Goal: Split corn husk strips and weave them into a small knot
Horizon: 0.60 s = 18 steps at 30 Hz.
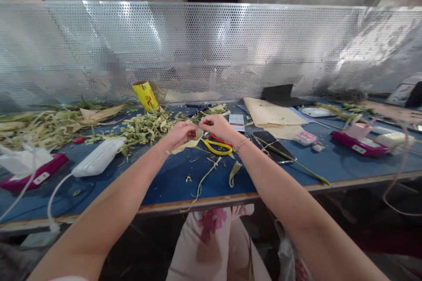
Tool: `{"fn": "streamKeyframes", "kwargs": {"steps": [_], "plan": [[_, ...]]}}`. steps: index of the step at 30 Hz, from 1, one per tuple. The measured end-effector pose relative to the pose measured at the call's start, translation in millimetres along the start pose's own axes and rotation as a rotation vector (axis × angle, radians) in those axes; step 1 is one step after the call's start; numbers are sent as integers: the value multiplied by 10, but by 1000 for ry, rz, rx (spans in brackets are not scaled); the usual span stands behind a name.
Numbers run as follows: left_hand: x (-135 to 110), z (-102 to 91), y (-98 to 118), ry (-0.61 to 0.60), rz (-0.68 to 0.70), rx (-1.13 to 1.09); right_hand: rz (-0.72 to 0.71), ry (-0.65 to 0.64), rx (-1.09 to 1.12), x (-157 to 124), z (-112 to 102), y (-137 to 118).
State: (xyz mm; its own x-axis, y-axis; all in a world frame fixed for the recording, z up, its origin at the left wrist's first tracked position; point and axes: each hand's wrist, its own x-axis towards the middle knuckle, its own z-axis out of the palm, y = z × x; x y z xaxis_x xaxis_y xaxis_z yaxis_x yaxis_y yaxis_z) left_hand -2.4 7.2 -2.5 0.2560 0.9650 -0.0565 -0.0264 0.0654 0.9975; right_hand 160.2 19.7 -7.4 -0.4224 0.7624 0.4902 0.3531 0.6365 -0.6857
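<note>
Above the blue table, my left hand [182, 134] and my right hand [218, 125] meet, fingertips almost touching. Pinched between them is a small pale green piece of leaf or husk [199, 133]. A wider cream-coloured strip [188, 145] hangs or lies just under my left fingers; whether it belongs to the same piece I cannot tell. Beneath my right wrist lie yellow scissor-like handles [218, 147] with a red part beside them. A curled leaf strip [234, 173] and a thin stringy strip [206, 180] are on the table nearer to me.
Dry trimmings [141, 125] are heaped left of centre, beside a yellow tube [145, 95]. A white power adapter [99, 157] lies left; a phone [273, 146], brown paper [272, 113] and a magenta power strip [359, 144] lie right. Behind stands a perforated metal screen [211, 39].
</note>
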Motion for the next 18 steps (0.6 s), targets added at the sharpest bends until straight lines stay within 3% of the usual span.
{"fn": "streamKeyframes", "kwargs": {"steps": [6, 14, 18], "plan": [[-14, -9, 17, -56, 16, 23, -97, 62, -99, -4, 21, -36], [10, -61, -21, -128, 102, 134, 72, 35, 229, 21, 14, -18], [-5, -56, -7, -76, 140, 306, 86, -14, 193, 22, 6, 6]]}}
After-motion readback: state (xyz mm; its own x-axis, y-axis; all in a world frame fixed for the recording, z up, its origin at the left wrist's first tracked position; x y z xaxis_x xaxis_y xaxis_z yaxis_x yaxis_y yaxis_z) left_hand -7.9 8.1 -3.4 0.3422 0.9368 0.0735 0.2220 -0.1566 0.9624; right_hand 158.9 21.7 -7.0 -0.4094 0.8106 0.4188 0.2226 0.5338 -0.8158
